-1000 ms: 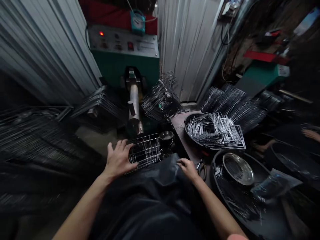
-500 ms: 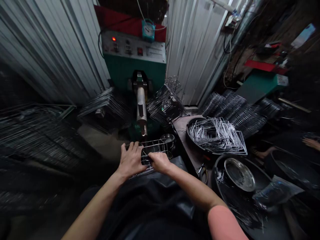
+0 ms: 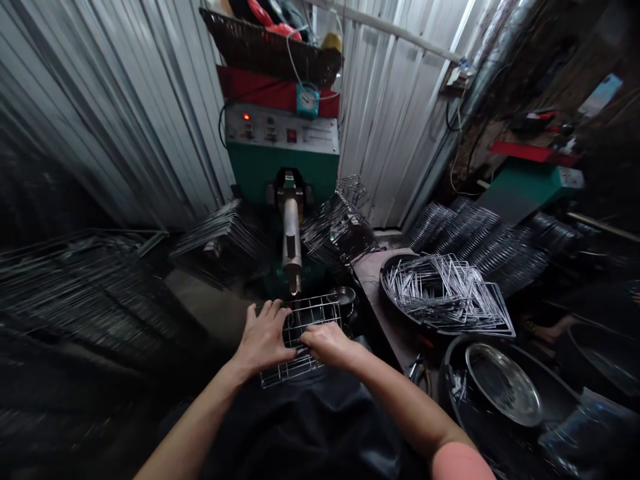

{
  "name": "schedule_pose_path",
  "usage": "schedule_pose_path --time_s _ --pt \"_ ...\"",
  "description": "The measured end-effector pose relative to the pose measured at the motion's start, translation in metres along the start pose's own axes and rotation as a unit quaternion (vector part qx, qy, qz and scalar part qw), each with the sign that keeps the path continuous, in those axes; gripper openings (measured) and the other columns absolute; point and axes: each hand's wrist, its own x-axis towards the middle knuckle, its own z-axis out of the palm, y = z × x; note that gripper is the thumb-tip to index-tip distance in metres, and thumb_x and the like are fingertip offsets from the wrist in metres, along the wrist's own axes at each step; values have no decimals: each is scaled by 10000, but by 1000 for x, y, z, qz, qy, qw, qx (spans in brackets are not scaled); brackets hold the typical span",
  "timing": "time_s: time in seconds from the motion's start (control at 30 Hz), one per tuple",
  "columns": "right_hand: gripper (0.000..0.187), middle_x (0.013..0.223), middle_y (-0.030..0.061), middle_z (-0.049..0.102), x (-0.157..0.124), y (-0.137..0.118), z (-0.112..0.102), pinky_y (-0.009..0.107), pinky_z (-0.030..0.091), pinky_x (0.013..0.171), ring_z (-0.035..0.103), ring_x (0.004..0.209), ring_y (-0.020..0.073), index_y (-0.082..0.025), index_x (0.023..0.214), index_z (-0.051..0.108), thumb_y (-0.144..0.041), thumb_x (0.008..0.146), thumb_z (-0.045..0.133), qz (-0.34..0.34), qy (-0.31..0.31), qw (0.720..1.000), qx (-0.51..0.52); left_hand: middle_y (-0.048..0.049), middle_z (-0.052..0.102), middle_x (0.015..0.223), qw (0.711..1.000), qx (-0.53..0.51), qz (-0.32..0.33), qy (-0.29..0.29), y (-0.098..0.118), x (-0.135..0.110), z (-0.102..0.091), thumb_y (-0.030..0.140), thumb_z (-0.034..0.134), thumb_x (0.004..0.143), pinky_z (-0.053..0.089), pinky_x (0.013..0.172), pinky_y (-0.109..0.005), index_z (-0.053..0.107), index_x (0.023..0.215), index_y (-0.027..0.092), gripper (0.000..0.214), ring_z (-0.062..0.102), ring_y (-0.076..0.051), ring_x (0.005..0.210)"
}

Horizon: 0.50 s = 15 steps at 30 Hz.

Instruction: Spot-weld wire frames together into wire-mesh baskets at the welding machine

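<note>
A wire basket [image 3: 317, 312] of thin metal rods lies in front of me, just below the pointed tip of a spot welder [image 3: 292, 247]. My left hand [image 3: 263, 338] is wrapped over the basket's left side, thumb towards its middle. Closed near the basket's centre, my right hand [image 3: 327, 343] has its fingers bent down at the wires; whether it also pinches a small piece is hidden. Behind the basket's right corner sits a small round metal dish [image 3: 344, 295]. The welder's green body carries a panel with a lit red lamp [image 3: 247, 117].
Stacked wire frames [image 3: 223, 243] stand left of the welder, more wire frames [image 3: 340, 230] to its right. A black basin [image 3: 387, 290] holds many bent wire frames. Nearer, another basin [image 3: 453, 400] contains a steel plate [image 3: 503, 385]. Pliers [image 3: 417, 370] lie beside it. Another person's limb shows far right.
My view has tilted upward, so the scene sits lower in the picture. Both hands keep their hold at the basket, which shows little movement relative to the welder tip.
</note>
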Motion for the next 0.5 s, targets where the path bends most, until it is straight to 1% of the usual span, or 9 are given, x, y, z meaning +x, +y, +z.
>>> schedule_pose_path --time_s 0.27,0.5 --pt "221 952 36 656 1 -1 -3 235 408 594 617 806 156 -217 1029 624 -214 871 471 9 21 1000 4 -223 430 1339 1000 -12 18 -11 -9 6 -6 407 636 552 207 1027 -581 522 1189 132 703 362 -374 1252" --pt "190 939 34 657 10 -1 -7 233 418 598 616 812 162 -194 985 622 -185 839 500 -6 25 999 -20 -210 444 1324 999 -22 26 -18 -18 13 -5 394 627 548 225 1025 -558 529 1174 133 685 376 -354 1243"
